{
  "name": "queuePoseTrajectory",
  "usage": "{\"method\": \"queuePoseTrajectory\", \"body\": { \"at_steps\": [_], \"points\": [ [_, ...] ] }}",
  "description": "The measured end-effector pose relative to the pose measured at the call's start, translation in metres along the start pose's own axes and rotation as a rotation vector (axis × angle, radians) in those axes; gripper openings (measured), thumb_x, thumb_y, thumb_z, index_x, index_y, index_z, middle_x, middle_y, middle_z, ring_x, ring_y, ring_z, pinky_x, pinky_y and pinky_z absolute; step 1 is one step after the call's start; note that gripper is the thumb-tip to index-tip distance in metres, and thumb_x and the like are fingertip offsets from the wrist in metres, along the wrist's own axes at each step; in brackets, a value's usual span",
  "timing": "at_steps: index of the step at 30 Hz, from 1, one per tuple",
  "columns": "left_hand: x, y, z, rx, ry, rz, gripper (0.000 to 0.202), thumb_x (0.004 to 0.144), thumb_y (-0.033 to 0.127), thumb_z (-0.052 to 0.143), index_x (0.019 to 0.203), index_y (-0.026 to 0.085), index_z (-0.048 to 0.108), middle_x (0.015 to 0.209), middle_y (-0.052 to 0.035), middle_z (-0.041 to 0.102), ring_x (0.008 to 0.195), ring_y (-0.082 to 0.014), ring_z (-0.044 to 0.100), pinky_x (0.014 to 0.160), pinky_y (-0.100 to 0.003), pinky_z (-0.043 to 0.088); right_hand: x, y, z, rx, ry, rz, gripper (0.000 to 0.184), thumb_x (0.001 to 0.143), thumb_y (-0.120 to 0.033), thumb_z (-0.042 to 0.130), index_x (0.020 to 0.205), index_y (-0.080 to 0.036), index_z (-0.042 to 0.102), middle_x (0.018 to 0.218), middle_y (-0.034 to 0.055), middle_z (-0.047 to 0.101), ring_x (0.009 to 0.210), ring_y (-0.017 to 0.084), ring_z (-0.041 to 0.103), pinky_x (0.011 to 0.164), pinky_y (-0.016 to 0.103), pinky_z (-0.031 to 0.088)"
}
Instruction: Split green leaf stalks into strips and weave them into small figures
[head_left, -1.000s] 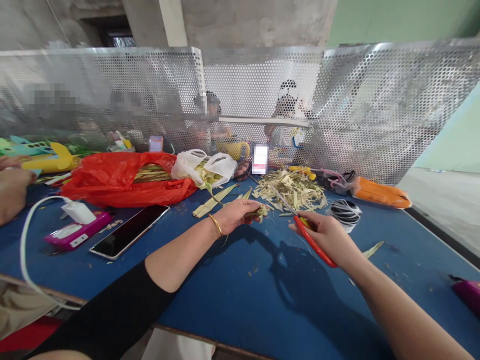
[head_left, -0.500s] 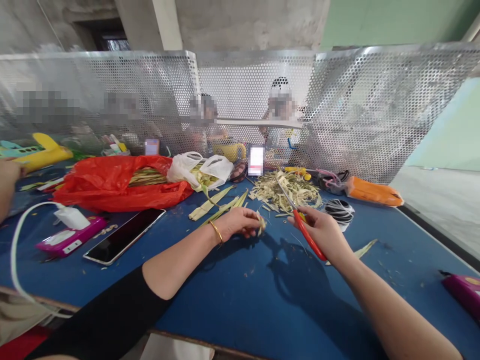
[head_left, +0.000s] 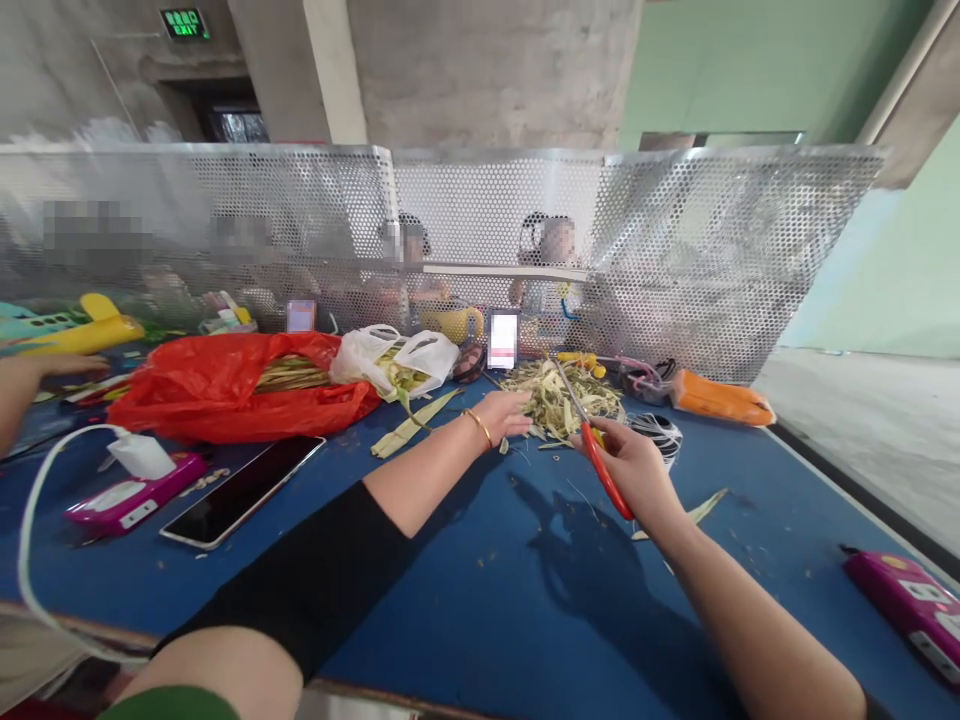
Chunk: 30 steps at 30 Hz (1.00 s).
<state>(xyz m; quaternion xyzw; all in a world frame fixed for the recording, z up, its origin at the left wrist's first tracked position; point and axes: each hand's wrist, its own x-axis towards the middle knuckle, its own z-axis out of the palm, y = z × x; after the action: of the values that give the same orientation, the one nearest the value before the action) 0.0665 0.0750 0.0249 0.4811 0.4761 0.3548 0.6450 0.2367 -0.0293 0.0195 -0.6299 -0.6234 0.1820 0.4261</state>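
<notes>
My left hand (head_left: 507,414), with a gold bangle at the wrist, reaches to the left edge of a pile of pale dried leaf scraps (head_left: 574,390). Its fingers are stretched out and it appears to hold nothing. In my right hand (head_left: 628,462) is a pair of scissors (head_left: 604,472) with red handles, blades pointing up and away over the pile. Long dried leaf strips (head_left: 412,425) lie under and beside my left wrist. Right of the pile, behind my right hand, sits a bundle of black and white cord (head_left: 660,432).
A red plastic bag (head_left: 225,390) and a white bag (head_left: 397,360) hold more strips. A phone (head_left: 244,490) and purple power strip (head_left: 135,495) lie left. An orange packet (head_left: 721,397) lies right. A perforated metal screen (head_left: 495,200) closes the back. Another person's hand (head_left: 71,366) is far left.
My left hand has moved forward to the scrap pile, and the small straw-coloured piece it pinched is out of its fingers. My right hand still holds the scissors. The view has tilted up slightly.
</notes>
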Motion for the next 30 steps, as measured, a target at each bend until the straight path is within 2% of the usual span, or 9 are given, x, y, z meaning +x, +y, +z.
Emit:
{"method": "queuePoseTrajectory", "body": {
  "at_steps": [4, 7, 9, 12, 15, 20, 30],
  "points": [
    [-0.043, -0.019, -0.011, 0.022, 0.014, 0.005, 0.042, 0.074, 0.026, 0.073, 0.111, 0.013, 0.057, 0.116, -0.0161, 0.064, 0.077, -0.0184, 0.069, 0.056, -0.023, 0.054, -0.002, -0.003, 0.001, -0.037, -0.017, -0.023, 0.049, 0.073, -0.056, 0.06, 0.101, -0.016, 0.07, 0.059, -0.0003, 0.057, 0.055, 0.015, 0.047, 0.05, 0.024, 0.033],
    [-0.079, -0.031, -0.032, 0.075, 0.017, 0.06, 0.039, 0.075, 0.026, 0.071, 0.11, 0.014, 0.058, 0.113, -0.0147, 0.065, 0.075, -0.0177, 0.069, 0.057, -0.023, 0.053, -0.004, -0.005, 0.002, -0.109, -0.027, -0.033, 0.049, 0.074, -0.057, 0.059, 0.101, -0.017, 0.07, 0.06, 0.0001, 0.059, 0.055, 0.016, 0.05, 0.052, 0.025, 0.034],
    [-0.093, -0.037, -0.048, 0.073, 0.096, 0.114, 0.036, 0.075, 0.024, 0.07, 0.108, 0.014, 0.06, 0.108, -0.0135, 0.067, 0.071, -0.0162, 0.069, 0.056, -0.023, 0.052, -0.004, -0.006, 0.003, -0.179, -0.022, -0.027, 0.051, 0.073, -0.058, 0.058, 0.103, -0.018, 0.07, 0.06, 0.0005, 0.06, 0.056, 0.017, 0.051, 0.052, 0.026, 0.035],
    [-0.096, -0.041, -0.066, -0.006, 0.289, 0.178, 0.024, 0.075, 0.018, 0.068, 0.097, 0.012, 0.063, 0.092, -0.01, 0.07, 0.063, -0.0118, 0.065, 0.052, -0.02, 0.048, -0.002, -0.005, 0.002, -0.239, 0.007, -0.034, 0.055, 0.074, -0.06, 0.056, 0.107, -0.018, 0.07, 0.062, 0.0014, 0.063, 0.057, 0.018, 0.054, 0.053, 0.026, 0.035],
    [-0.092, -0.041, -0.076, -0.057, 0.371, 0.213, 0.015, 0.077, 0.017, 0.065, 0.092, 0.012, 0.063, 0.085, -0.0069, 0.069, 0.059, -0.0085, 0.062, 0.052, -0.018, 0.046, -0.001, -0.006, 0.0, -0.254, 0.042, -0.048, 0.057, 0.074, -0.062, 0.055, 0.108, -0.019, 0.07, 0.062, 0.0009, 0.063, 0.056, 0.017, 0.053, 0.053, 0.026, 0.035],
    [-0.09, -0.035, -0.075, -0.087, 0.344, 0.217, 0.017, 0.074, 0.021, 0.068, 0.088, 0.013, 0.064, 0.08, -0.0053, 0.068, 0.057, -0.0085, 0.061, 0.051, -0.019, 0.045, 0.0, -0.008, -0.005, -0.265, 0.058, -0.023, 0.057, 0.074, -0.064, 0.055, 0.107, -0.019, 0.07, 0.059, -0.0007, 0.06, 0.055, 0.017, 0.052, 0.053, 0.026, 0.036],
    [-0.094, -0.028, -0.072, -0.09, 0.284, 0.221, 0.018, 0.074, 0.02, 0.068, 0.09, 0.012, 0.065, 0.079, -0.0059, 0.068, 0.058, -0.0092, 0.061, 0.052, -0.019, 0.045, 0.0, -0.006, -0.002, -0.322, 0.036, -0.007, 0.058, 0.074, -0.061, 0.056, 0.111, -0.018, 0.069, 0.066, 0.0024, 0.067, 0.061, 0.02, 0.058, 0.055, 0.027, 0.037]
  ]
}}
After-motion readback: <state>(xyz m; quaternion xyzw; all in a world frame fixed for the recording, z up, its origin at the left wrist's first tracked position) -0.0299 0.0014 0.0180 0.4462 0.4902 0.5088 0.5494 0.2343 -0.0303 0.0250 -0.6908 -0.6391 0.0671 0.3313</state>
